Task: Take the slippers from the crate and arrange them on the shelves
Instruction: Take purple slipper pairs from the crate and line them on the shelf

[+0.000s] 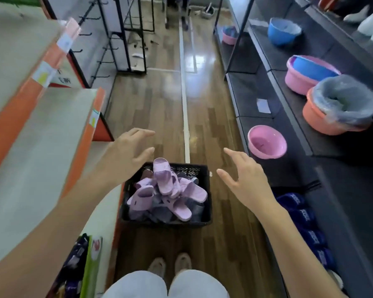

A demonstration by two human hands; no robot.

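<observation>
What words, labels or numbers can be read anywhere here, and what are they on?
Nothing reads clearly enough to quote.
Price tags on the left shelf edges: blurred.
Red-and-white sign behind them: characters partly hidden, unreadable.
White lettering on the blue items low on the right: blurred.
Print on the packets at bottom left: blurred.
</observation>
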